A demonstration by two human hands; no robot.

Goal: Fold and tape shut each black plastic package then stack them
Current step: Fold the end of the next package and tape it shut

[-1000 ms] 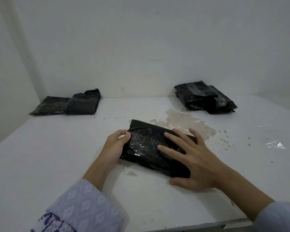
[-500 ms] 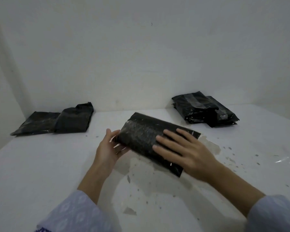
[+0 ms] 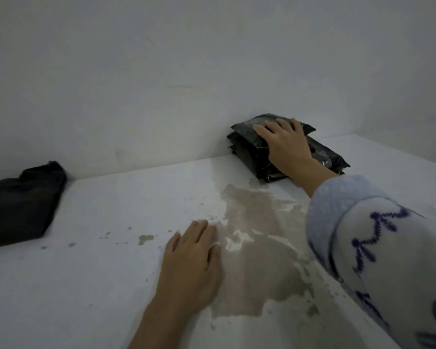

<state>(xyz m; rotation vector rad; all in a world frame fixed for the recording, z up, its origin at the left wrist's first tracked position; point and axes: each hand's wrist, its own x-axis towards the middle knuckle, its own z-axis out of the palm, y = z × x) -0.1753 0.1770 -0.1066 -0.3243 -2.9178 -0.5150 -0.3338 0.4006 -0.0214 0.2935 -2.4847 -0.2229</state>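
Observation:
A folded black plastic package [image 3: 247, 127] lies on top of the stack of black packages [image 3: 322, 157] at the back right, against the wall. My right hand [image 3: 285, 144] lies flat on that top package with fingers spread. My left hand [image 3: 191, 258] rests flat on the white table [image 3: 98, 285] near the middle, fingers straight, holding nothing. At the left edge lie unfolded black packages [image 3: 23, 200], loose and crumpled.
A brownish worn patch [image 3: 257, 248] with small specks spreads over the table between my hands. White walls close off the back and the right side. My patterned sleeve [image 3: 378, 243] crosses the right foreground.
The package that both hands held above the table's middle now sits on the back right stack. My right hand went with it; my left hand let go and dropped flat onto the table.

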